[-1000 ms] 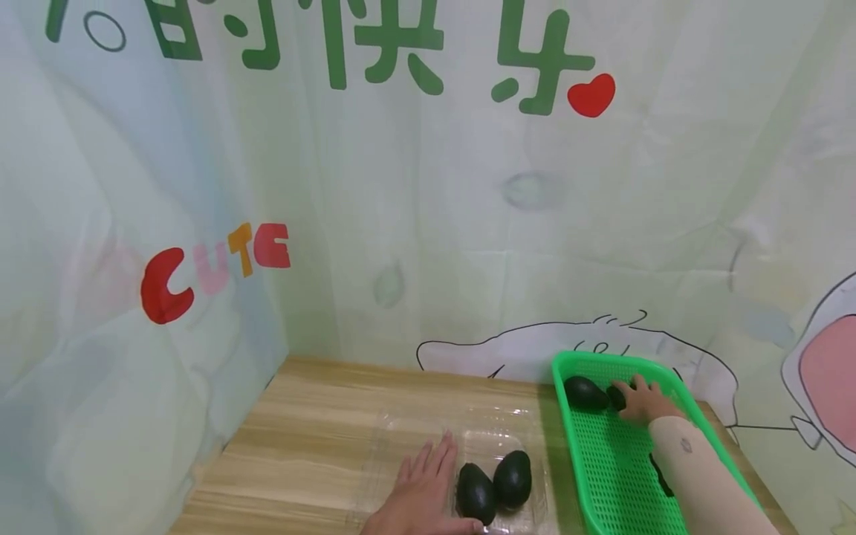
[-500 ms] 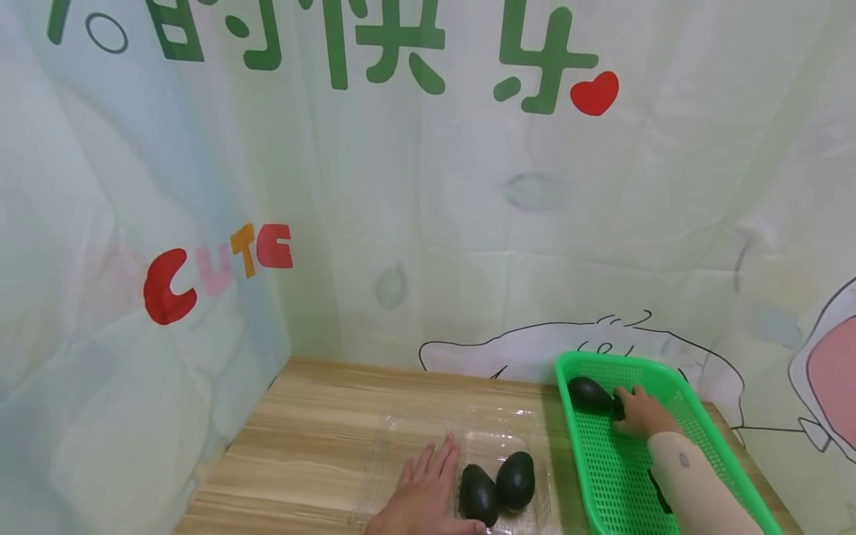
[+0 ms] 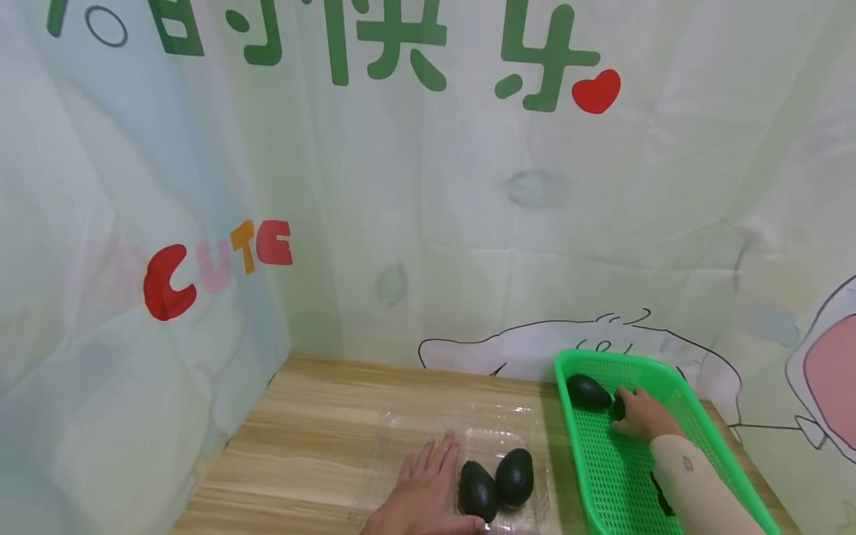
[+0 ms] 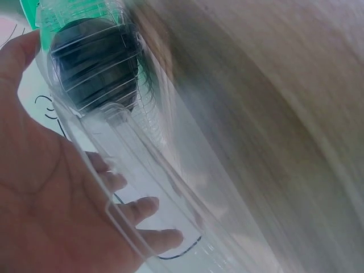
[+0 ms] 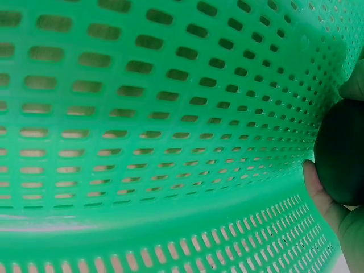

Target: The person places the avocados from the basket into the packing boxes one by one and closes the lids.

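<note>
In the head view, my left hand (image 3: 417,490) rests with straight fingers on the clear plastic clamshell container (image 3: 498,440). Two dark avocados lie side by side in that container, a left one (image 3: 478,492) and a right one (image 3: 515,478). The left wrist view shows one dark avocado (image 4: 94,65) through the ribbed plastic wall, beyond my fingers. Over in the green basket (image 3: 574,453), my right hand (image 3: 643,414) grips another avocado (image 5: 341,153), thumb and fingers on either side of it. Just left of that hand lies one more avocado (image 3: 588,391) at the basket's far end.
The basket stands on the right of the wooden table (image 3: 314,416), its far end by the printed curtain (image 3: 455,297). Its raised perforated wall (image 5: 250,244) surrounds my right hand. A small black item (image 3: 660,494) shows beside the right forearm.
The right hand's fingers have drawn in around the avocado at the basket's far end. My left hand and the two avocados in the container stay as they were.
</note>
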